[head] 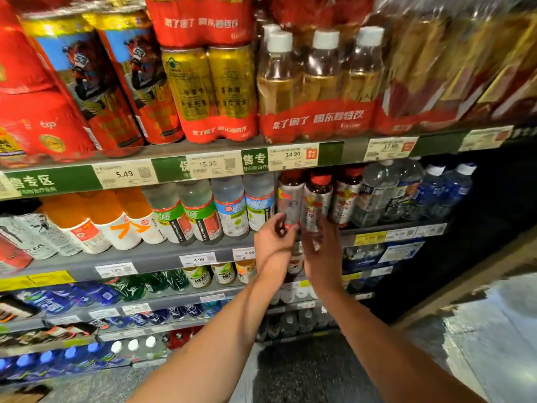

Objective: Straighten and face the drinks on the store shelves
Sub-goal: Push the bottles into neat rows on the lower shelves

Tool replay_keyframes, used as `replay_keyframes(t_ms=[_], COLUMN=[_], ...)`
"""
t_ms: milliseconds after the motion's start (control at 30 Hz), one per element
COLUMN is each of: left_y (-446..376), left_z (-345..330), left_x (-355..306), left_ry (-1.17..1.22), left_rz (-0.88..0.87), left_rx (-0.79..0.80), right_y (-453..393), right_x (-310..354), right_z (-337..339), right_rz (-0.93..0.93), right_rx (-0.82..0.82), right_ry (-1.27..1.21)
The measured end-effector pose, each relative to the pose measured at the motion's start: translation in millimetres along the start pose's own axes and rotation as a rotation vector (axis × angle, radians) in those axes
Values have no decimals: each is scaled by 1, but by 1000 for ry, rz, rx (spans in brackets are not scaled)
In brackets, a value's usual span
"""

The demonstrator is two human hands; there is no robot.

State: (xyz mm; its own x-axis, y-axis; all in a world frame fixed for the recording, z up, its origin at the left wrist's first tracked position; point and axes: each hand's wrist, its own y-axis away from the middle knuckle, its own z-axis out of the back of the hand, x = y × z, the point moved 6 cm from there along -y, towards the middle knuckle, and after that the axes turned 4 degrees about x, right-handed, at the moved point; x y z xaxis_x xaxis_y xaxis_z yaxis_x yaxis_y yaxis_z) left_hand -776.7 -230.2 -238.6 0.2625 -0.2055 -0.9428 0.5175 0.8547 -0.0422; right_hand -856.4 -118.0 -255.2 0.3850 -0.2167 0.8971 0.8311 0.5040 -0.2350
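On the middle grey metal shelf (162, 257), the left hand (273, 237) curls loosely beside a red-capped, silver-labelled plastic bottle (289, 199); whether it grips is unclear. The right hand (321, 245) wraps the neighbouring red-capped bottle (315, 203). Best to twist that one gently, label forward, base flush with its row.

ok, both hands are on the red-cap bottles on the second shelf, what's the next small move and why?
Probably twist the bottle in the right hand so its label faces out, then seat it in line. That red-cap bottle sits forward of the red-cap bottle behind it, while the left hand reaches the left red-cap bottle; whether it grips is blurred.
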Motion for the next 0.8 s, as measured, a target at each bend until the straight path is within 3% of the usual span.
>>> replay_keyframes(t_ms=[133,333,500,600,800], left_y=[3,2,8,11,29], left_z=[-12,-26,-33,-35,-55], left_x=[-3,-9,-11,-14,-19], left_ry=[-28,-75,-60,-44,92], left_rz=[-14,31,33,27,-1], left_rx=[-109,-267,-315,-337,-312], right_y=[-8,-29,-29,-32,-40], right_x=[-10,-30,-32,-34,-50], right_z=[1,5,13,28,85], right_rz=[53,-23,-31,-21,-19], right_rx=[64,244,319,259,-25], right_ry=[9,-115,-154,-182,-150])
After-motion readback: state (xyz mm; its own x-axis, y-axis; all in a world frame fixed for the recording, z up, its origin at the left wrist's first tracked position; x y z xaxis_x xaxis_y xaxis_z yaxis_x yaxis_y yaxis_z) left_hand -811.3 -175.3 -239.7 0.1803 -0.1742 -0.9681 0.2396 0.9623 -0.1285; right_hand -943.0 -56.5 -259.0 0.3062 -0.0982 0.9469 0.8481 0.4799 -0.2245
